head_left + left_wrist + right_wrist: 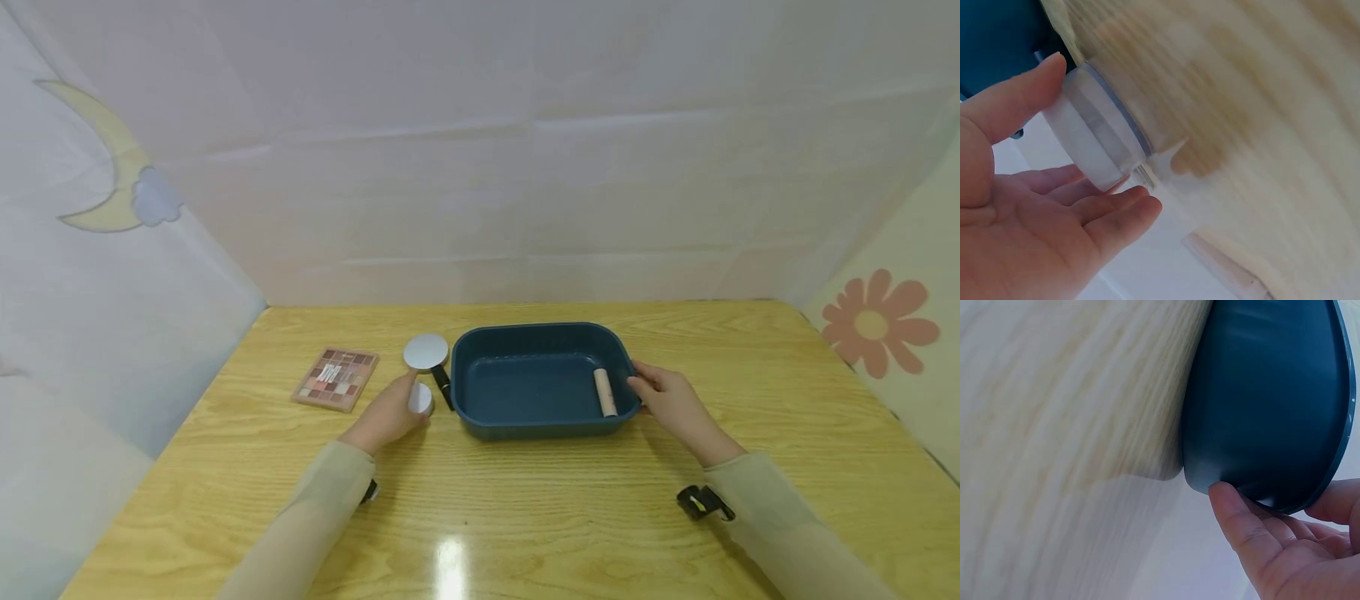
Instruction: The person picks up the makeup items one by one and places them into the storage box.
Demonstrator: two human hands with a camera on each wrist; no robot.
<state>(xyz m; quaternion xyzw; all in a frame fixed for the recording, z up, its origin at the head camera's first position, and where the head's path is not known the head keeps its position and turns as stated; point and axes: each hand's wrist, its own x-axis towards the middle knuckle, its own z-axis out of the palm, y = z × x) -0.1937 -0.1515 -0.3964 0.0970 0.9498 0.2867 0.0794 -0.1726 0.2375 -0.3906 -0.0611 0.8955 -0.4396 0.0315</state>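
Observation:
A small round white jar [1088, 128] stands on the table, left of a dark blue rectangular basin [525, 429]. My left hand [388, 414] holds the jar between thumb and fingers; the left wrist view shows the thumb [1029, 94] on one side and the fingers [1116, 219] around the other. At the basin's right end, my right hand [672, 408] grips the rim, its thumb over the edge and its fingers against the outer wall. Inside the basin, toward that end, lies a beige tube [604, 392].
Beyond the jar are a round white disc-shaped item [425, 352] and a slim black tube [442, 386] beside the basin's left wall. Farther left lies an eyeshadow palette [336, 379]. The wooden table [525, 508] ends at a hanging pale cloth [525, 192].

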